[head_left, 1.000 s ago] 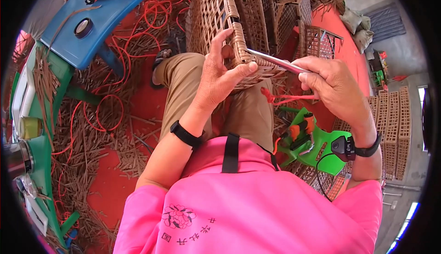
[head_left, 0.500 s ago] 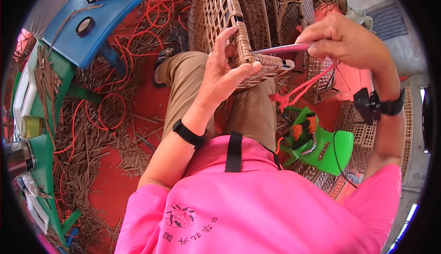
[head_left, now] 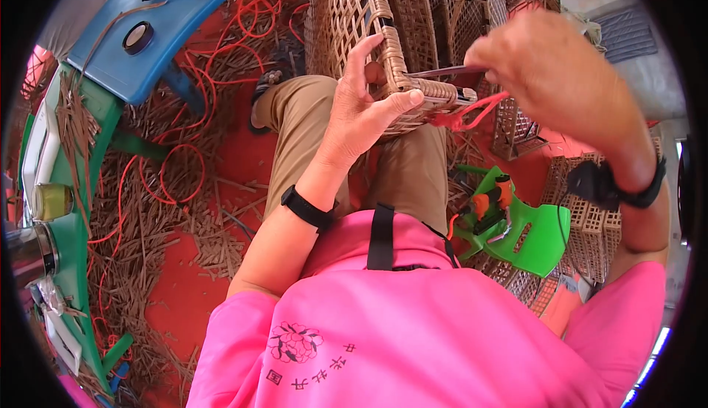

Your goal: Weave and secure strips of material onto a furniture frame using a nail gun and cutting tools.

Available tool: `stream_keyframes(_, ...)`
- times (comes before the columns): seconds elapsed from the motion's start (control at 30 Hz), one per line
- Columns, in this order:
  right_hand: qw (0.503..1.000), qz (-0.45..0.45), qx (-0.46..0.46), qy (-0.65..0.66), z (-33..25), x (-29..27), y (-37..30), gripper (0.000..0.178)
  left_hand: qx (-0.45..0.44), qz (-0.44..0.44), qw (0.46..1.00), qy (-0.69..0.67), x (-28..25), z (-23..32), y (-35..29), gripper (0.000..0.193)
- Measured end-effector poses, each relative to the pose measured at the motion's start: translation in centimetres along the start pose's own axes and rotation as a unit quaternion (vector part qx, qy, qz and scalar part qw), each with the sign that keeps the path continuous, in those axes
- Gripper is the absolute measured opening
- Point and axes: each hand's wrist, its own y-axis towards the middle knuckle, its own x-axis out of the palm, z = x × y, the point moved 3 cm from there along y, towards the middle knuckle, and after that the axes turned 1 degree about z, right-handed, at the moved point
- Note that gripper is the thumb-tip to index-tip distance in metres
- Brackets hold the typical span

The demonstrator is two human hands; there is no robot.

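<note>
Two hands (head_left: 369, 106) (head_left: 546, 69) on woven basket (head_left: 354, 10)

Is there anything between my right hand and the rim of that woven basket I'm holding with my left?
Nothing visible. The left hand grips the rim of the woven basket. The right hand pinches a flat strip that runs straight to the rim; the red cord hangs below it.

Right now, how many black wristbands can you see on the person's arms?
2: one black wristband on the left wrist, another black wristband on the right wrist. None appears hidden.
</note>
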Motion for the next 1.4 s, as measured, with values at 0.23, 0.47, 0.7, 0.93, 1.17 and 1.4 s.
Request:
stream_keyframes(0.23,0.994,0.069,0.074,-0.038,-4.5,2.8,-2.4,0.009,0.050,0.036,0.998,0.026,0.5,0.0,-0.2,0.070)
stream_keyframes(0.47,0.977,0.129,0.165,-0.035,-6.4,5.5,-4.2,0.012,0.040,0.011,0.999,-0.001,0.5,-0.8,0.1,0.066)
stream_keyframes(0.7,0.885,0.186,0.294,0.309,-5.8,6.1,-7.6,0.018,0.079,-0.011,0.972,0.220,-1.8,0.8,-1.1,0.081)
stream_keyframes(0.93,0.599,0.257,0.425,0.629,-5.7,13.0,-9.0,0.024,0.277,0.112,0.808,0.507,-0.7,1.2,-1.6,0.083)
stream_keyframes(1.17,0.549,0.424,0.428,0.578,-3.2,17.7,-6.0,0.021,0.264,0.059,0.756,0.596,-0.2,1.5,-0.7,0.045)
stream_keyframes(1.4,0.542,0.478,0.383,0.575,-2.6,19.8,-5.2,0.020,0.182,-0.001,0.783,0.595,-0.3,3.6,0.5,0.037)
